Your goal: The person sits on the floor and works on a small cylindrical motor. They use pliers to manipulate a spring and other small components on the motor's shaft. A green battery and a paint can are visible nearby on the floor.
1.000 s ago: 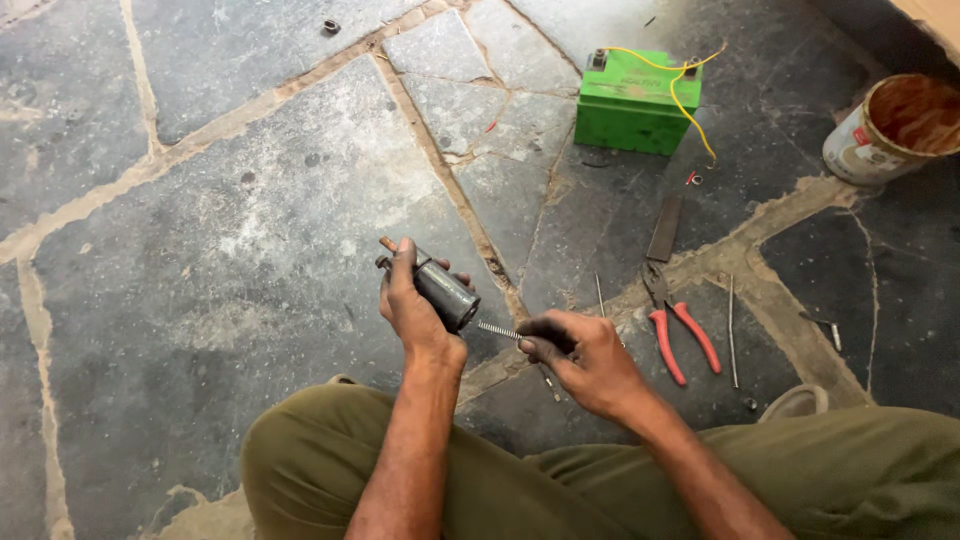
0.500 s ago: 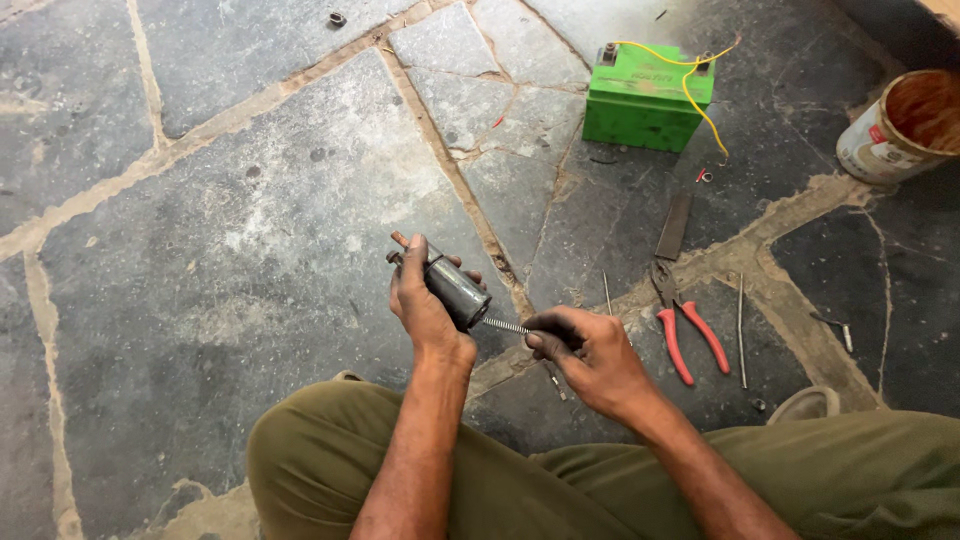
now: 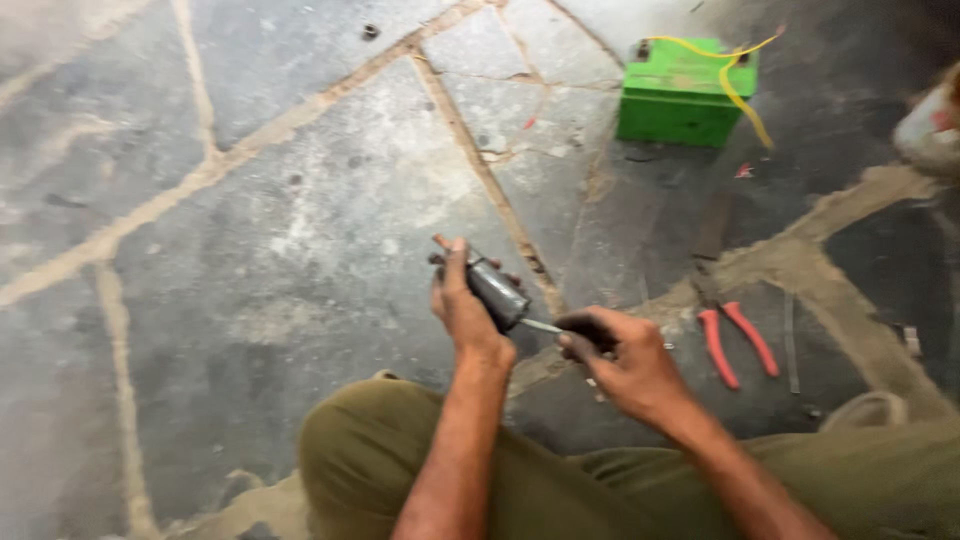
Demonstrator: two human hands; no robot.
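Grey flagstone floor (image 3: pixel 250 250), sand-coloured joints: slid rightward in view since earlier pictures. Green box-shaped battery (image 3: pixel 680 100), yellow wire: shifted accordingly, unmoved on floor. Red-handled pliers (image 3: pixel 735 340): lay untouched beside right hand. Left hand (image 3: pixel 462 305): stayed wrapped round small dark metal cylindrical motor (image 3: pixel 497 292), above the lap. Right hand (image 3: pixel 625 360): remained clenched on dark-handled screwdriver (image 3: pixel 560 326), tip at motor's end. Work unchanged, continuing.

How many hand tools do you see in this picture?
2. A screwdriver is in the right hand, its tip at the motor. Red pliers lie on the floor. Blur may hide others.
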